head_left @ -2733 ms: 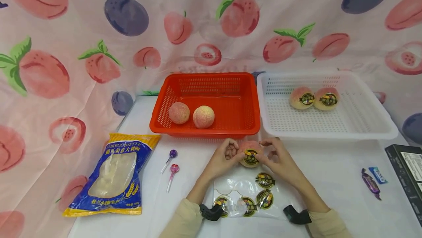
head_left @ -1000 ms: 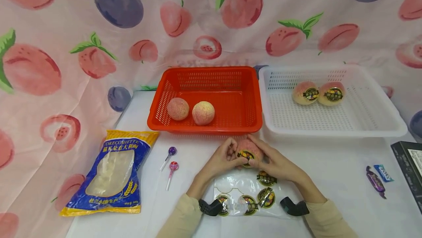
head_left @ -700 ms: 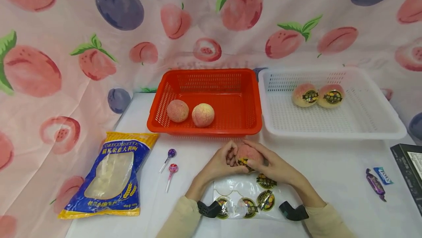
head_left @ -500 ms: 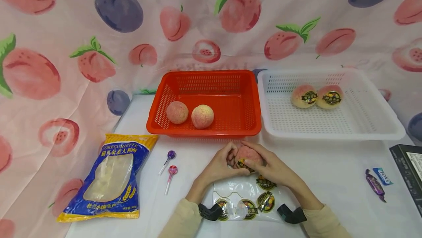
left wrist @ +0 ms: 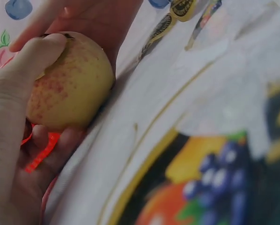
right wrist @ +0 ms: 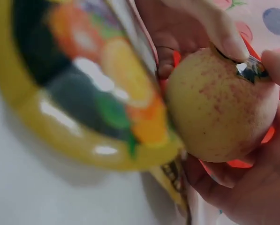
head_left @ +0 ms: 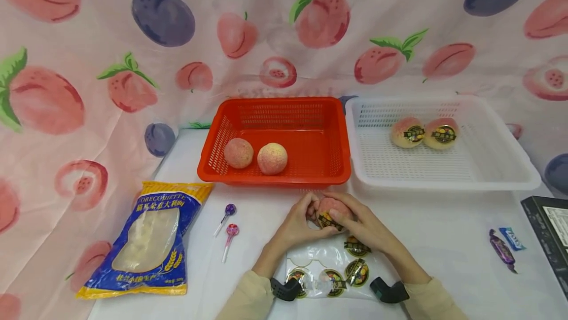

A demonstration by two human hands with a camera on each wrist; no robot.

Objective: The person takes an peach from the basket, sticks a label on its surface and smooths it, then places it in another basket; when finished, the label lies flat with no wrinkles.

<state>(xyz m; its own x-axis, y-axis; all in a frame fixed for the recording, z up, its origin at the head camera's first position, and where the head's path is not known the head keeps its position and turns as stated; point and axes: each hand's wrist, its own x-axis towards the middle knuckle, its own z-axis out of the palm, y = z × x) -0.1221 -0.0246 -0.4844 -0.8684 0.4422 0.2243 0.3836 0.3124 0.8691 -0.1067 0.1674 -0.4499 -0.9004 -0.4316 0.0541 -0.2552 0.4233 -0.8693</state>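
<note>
Both hands hold one peach [head_left: 329, 204] just above a sheet of stickers [head_left: 312, 255] in the head view. The left hand [head_left: 298, 225] grips the peach from its left side. The right hand [head_left: 365, 222] curls round the far and right sides, with its thumb on a black-and-gold fruit sticker [head_left: 326, 221] on the peach's near face. In the left wrist view the peach [left wrist: 76, 89] shows yellow, speckled red, and a thumb lies over the sticker. The right wrist view shows the peach [right wrist: 215, 112] with the sticker's shiny edge [right wrist: 250, 69] between two thumbs.
Behind the hands, a red basket [head_left: 306, 179] holds two plain peaches. Beside it, a white basket [head_left: 443, 182] holds two stickered peaches. A pasta bag [head_left: 146, 241] and two lollipops [head_left: 230, 231] lie left; wrapped candies [head_left: 503, 251] and a black box [head_left: 548, 231] lie right.
The right hand has moved from pinching the peach's side to wrapping over it, its thumb now on the sticker. The peach has turned, its sticker facing lower left. The view has shifted slightly.
</note>
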